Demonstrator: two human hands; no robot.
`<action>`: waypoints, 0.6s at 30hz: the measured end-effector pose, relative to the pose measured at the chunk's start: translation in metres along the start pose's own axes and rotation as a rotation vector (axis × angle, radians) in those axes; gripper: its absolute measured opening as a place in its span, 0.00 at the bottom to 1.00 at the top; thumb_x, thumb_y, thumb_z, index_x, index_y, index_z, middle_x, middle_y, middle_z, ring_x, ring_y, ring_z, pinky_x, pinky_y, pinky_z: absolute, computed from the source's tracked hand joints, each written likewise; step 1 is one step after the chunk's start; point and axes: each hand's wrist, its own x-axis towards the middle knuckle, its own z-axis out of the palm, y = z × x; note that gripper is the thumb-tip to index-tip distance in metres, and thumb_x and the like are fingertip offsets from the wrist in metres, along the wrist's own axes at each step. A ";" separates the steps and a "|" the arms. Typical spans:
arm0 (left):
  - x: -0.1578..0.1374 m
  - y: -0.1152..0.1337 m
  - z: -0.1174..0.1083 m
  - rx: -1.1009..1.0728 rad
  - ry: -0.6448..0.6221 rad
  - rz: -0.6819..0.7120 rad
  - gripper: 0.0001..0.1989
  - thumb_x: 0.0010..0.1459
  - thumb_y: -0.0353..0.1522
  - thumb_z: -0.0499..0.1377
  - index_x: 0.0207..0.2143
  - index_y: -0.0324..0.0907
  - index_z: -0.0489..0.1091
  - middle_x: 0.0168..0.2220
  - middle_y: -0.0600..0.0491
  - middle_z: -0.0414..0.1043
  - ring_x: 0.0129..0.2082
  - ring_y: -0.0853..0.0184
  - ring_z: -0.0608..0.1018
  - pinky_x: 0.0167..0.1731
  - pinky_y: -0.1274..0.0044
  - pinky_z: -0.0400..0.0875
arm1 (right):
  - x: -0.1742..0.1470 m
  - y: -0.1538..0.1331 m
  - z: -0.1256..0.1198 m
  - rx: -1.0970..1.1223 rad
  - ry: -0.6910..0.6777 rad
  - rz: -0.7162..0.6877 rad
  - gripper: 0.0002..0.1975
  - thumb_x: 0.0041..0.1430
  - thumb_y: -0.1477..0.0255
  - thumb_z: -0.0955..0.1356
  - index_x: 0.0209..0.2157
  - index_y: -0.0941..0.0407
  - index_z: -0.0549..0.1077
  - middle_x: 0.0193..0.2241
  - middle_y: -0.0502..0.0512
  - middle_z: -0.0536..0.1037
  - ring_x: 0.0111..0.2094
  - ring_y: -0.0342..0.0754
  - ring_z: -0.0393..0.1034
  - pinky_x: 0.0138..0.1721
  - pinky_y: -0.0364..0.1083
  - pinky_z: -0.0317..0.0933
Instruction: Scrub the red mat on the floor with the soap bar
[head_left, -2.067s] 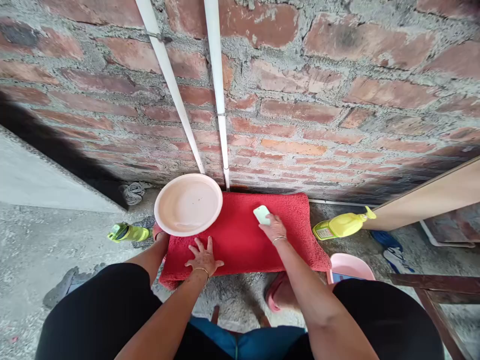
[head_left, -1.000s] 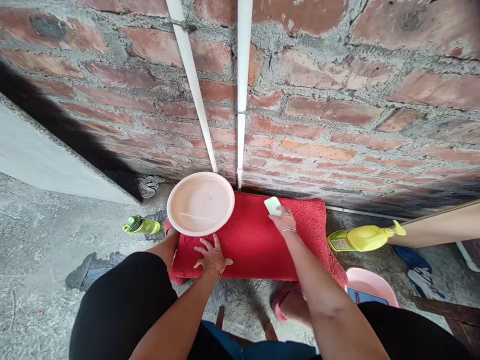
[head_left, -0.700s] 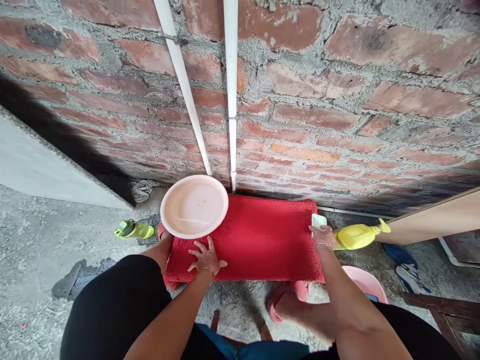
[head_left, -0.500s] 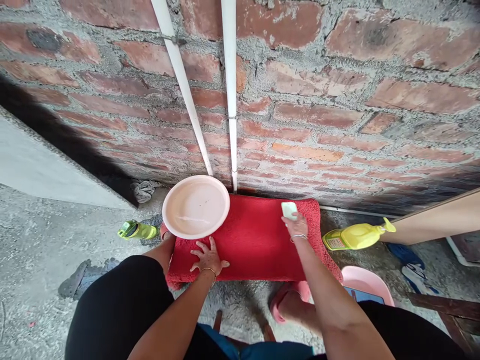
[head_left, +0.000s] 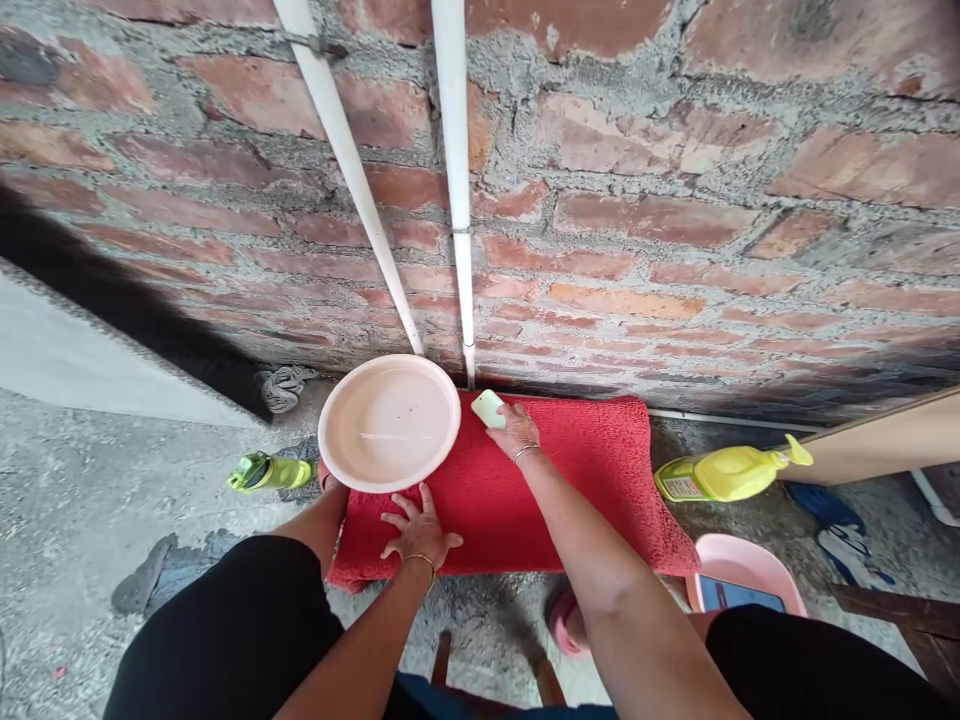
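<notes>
My right hand (head_left: 516, 430) is wrapped round a pale green scrub brush (head_left: 489, 409). Only its smooth back with a small hole shows; the underside is hidden against the red plush mat (head_left: 570, 490). It lies near the mat's far edge, just right of the pale pink basin (head_left: 390, 470). The basin appears to hold shallow clear water and rests on the mat's left part. My left hand (head_left: 418, 530) lies flat on the mat with fingers spread, just in front of the basin and holding nothing.
A yellow pump bottle (head_left: 724, 474) is at the right, above a pink tub (head_left: 750, 560) holding a flat dark-screened device (head_left: 739, 594). Left stands a green drink bottle (head_left: 274, 472). Behind the mat rises a brick wall (head_left: 600, 220) with white pipes (head_left: 459, 200). A crumpled rag (head_left: 285, 387) lies by the wall.
My right hand has swept the scrub brush leftward across the mat, from its right side to beside the basin. My left hand stays put. The view has shifted slightly.
</notes>
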 end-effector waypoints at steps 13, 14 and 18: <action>0.002 0.001 0.003 0.004 0.030 -0.015 0.56 0.47 0.50 0.65 0.69 0.51 0.36 0.70 0.30 0.28 0.65 0.27 0.45 0.38 0.40 0.66 | -0.036 0.225 -0.103 0.196 0.338 0.743 0.25 0.47 0.57 0.71 0.46 0.55 0.71 0.45 0.63 0.70 0.46 0.56 0.69 0.48 0.52 0.61; 0.001 0.002 0.002 0.003 0.024 -0.019 0.55 0.47 0.49 0.65 0.69 0.50 0.36 0.70 0.31 0.28 0.65 0.27 0.45 0.39 0.40 0.66 | -0.041 0.231 -0.106 0.192 0.357 0.767 0.25 0.48 0.57 0.71 0.45 0.56 0.71 0.45 0.64 0.70 0.47 0.57 0.69 0.48 0.52 0.61; -0.003 0.005 -0.003 0.003 -0.003 -0.016 0.56 0.46 0.48 0.66 0.69 0.51 0.36 0.70 0.32 0.29 0.65 0.27 0.44 0.39 0.39 0.65 | -0.048 0.213 -0.092 0.181 0.396 0.645 0.25 0.46 0.57 0.71 0.44 0.55 0.70 0.45 0.63 0.71 0.46 0.58 0.69 0.48 0.54 0.61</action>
